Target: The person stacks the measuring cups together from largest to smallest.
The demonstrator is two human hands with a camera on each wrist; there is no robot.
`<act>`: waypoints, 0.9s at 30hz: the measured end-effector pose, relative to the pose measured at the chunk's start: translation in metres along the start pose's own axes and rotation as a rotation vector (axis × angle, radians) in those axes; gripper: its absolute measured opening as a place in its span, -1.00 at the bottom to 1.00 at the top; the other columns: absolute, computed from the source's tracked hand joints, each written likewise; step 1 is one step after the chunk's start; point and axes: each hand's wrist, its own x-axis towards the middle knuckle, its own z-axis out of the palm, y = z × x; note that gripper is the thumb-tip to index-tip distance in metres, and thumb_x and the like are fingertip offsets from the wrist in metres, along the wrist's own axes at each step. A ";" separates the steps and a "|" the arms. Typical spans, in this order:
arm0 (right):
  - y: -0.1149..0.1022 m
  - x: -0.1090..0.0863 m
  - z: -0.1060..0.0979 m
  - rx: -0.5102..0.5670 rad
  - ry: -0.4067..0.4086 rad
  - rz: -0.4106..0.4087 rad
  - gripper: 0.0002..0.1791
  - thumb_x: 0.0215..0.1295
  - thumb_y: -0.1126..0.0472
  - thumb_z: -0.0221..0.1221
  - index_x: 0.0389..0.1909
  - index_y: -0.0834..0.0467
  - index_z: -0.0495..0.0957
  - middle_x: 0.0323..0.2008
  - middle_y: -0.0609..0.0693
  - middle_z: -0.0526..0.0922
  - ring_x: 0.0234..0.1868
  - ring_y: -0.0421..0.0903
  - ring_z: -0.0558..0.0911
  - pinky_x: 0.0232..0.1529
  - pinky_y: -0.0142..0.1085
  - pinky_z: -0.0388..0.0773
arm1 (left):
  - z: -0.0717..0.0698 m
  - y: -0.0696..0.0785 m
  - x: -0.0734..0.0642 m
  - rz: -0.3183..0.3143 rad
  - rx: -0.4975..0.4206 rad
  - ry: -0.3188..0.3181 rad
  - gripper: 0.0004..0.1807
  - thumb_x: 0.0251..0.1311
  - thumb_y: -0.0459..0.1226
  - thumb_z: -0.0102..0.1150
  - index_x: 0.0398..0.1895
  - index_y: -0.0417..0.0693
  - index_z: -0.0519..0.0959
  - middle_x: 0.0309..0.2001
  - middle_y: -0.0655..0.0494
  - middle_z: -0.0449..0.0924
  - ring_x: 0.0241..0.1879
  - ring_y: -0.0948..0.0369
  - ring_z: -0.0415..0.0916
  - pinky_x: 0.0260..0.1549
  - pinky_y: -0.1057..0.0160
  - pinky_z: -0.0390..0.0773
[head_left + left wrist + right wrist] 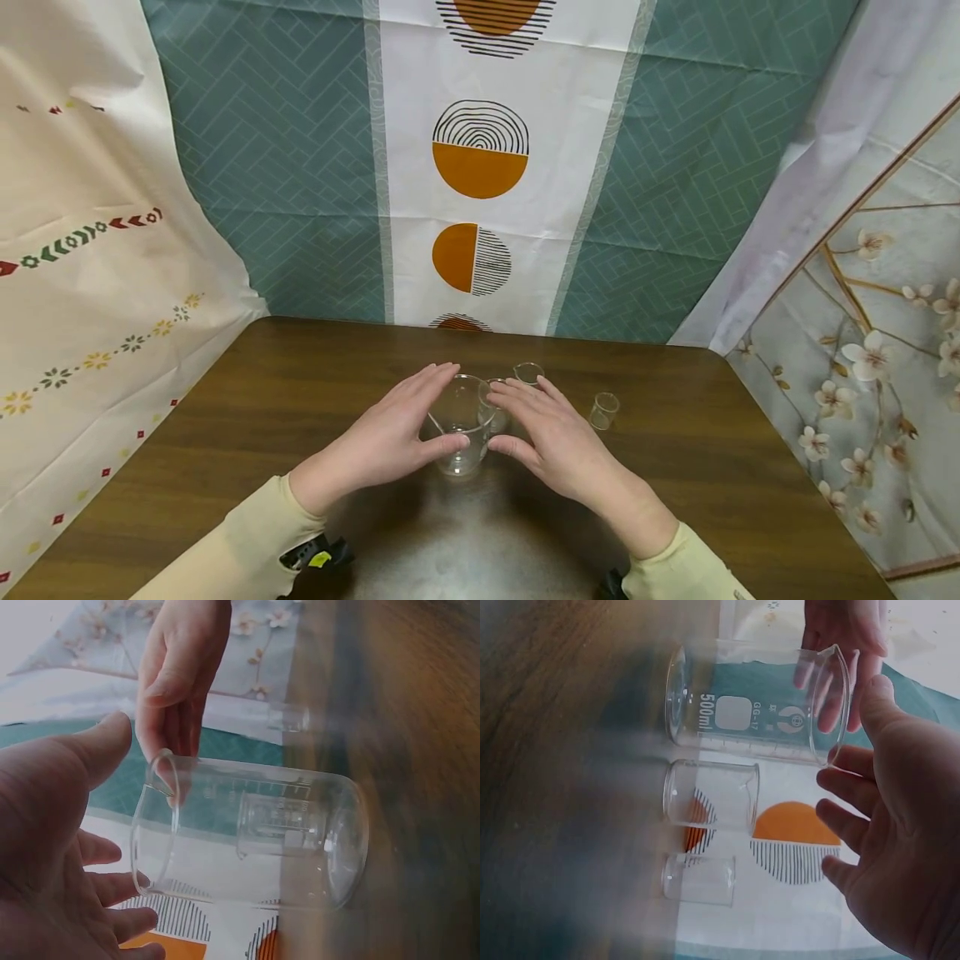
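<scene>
A large clear glass beaker [461, 461] stands upright on the wooden table, its 500ml marking legible in the right wrist view. My left hand [386, 433] is at its left side and my right hand [558, 437] at its right, both with fingers extended and thumbs toward each other. In the left wrist view, the left fingertips are right at the beaker's rim [175, 817]. Fingertips of the right hand [904, 802] are close by the same rim in the right wrist view. Neither hand curls round the glass.
Smaller beakers stand beyond the large one: one partly behind the right fingers [497, 417], another farther back [528, 372]. A small beaker [603, 412] stands to the right. Patterned cloths [300, 167] hang behind the table [300, 367] and at both sides.
</scene>
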 end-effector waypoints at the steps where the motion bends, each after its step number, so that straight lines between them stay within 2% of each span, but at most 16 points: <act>1: 0.000 0.000 0.000 0.004 0.000 -0.001 -0.29 0.55 -0.16 0.34 0.56 0.11 0.52 0.57 -0.01 0.50 0.67 0.00 0.33 0.72 0.06 -0.06 | 0.001 -0.001 0.000 -0.003 -0.001 -0.005 0.10 0.37 0.16 0.50 0.78 -0.05 0.15 0.71 -0.09 0.21 0.71 -0.14 0.07 0.56 -0.31 0.22; 12: 0.003 0.002 0.002 0.031 -0.026 -0.018 -0.26 0.56 -0.19 0.33 0.59 0.09 0.49 0.60 -0.04 0.46 0.70 0.00 0.26 0.73 0.03 -0.07 | 0.002 -0.007 -0.001 -0.063 -0.075 -0.024 0.22 0.35 0.21 0.49 0.83 -0.01 -0.03 0.76 -0.02 0.08 0.69 -0.09 0.14 0.55 -0.28 0.28; 20: 0.002 0.004 0.004 0.025 -0.036 -0.019 -0.24 0.56 -0.18 0.32 0.64 0.07 0.44 0.61 -0.05 0.45 0.71 -0.01 0.23 0.72 0.04 -0.04 | 0.004 -0.012 -0.003 -0.086 -0.080 -0.051 0.20 0.34 0.27 0.45 0.80 -0.06 0.05 0.72 -0.12 0.16 0.65 -0.15 0.21 0.49 -0.33 0.34; 27: 0.001 0.004 0.004 0.031 -0.036 -0.027 -0.22 0.56 -0.18 0.32 0.65 0.07 0.42 0.62 -0.04 0.43 0.71 0.00 0.22 0.72 0.03 -0.03 | 0.008 -0.016 -0.001 -0.096 -0.082 -0.030 0.13 0.34 0.16 0.53 0.75 -0.15 0.15 0.66 -0.13 0.25 0.53 -0.13 0.41 0.40 -0.29 0.48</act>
